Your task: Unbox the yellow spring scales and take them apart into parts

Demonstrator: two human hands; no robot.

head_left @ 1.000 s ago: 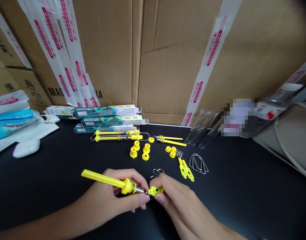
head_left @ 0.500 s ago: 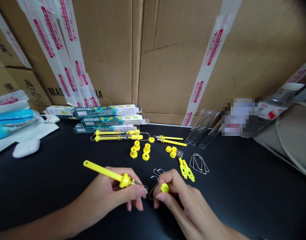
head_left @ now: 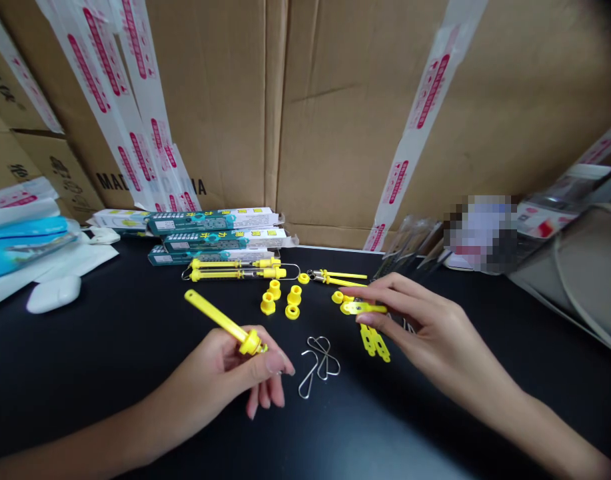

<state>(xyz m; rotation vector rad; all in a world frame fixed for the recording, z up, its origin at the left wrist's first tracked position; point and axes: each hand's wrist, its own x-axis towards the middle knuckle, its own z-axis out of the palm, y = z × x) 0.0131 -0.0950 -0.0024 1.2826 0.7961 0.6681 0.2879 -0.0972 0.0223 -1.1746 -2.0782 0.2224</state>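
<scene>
Pinched in my left hand [head_left: 245, 373] is a long yellow rod [head_left: 215, 317] with a hexagonal yellow collar; the rod tilts up to the left. My right hand [head_left: 415, 320] grips a flat yellow slotted piece [head_left: 358, 307] between thumb and fingers, over small yellow rings [head_left: 338, 297]. Two similar slotted pieces [head_left: 375, 343] lie just below that hand. Bent wire hooks [head_left: 325, 357] rest on the black table between my hands. Several yellow collars [head_left: 268, 303] stand beyond them. The right hand partly hides the springs and wire loops.
Two assembled yellow spring scales [head_left: 225, 274] lie before stacked green-and-white boxes [head_left: 210, 221]. Clear tubes [head_left: 405, 243], a bottle [head_left: 550, 213] and a grey bag [head_left: 585, 267] are at the right. At the left lies a white case [head_left: 54, 295]. Cardboard [head_left: 335, 133] stands behind.
My right hand has moved right and away from me, from beside the hooks to the small rings. The hooks are now uncovered. My left hand still holds the rod, which is slightly shifted.
</scene>
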